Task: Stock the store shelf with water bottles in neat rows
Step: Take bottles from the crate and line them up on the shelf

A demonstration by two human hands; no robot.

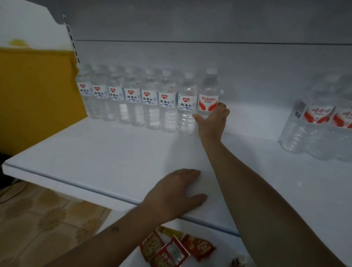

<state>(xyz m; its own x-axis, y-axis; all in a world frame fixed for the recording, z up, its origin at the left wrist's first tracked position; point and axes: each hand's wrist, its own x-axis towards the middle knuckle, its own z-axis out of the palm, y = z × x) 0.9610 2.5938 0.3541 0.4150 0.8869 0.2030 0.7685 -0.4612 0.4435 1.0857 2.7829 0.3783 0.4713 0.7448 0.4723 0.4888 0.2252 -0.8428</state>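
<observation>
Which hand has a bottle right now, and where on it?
The right hand grips the red-labelled bottle low on its body; the left hand holds nothing.

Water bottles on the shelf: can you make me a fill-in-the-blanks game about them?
1. The right hand grips the bottle with the ____ label.
2. That bottle stands at the ____ end of the row.
3. The left hand lies ____ on the shelf.

Missing words: red; right; flat

You face a white back panel (214, 60) in dim light; left of you, a yellow wall (31, 98) meets a patterned tan tile floor (46, 214).
</observation>
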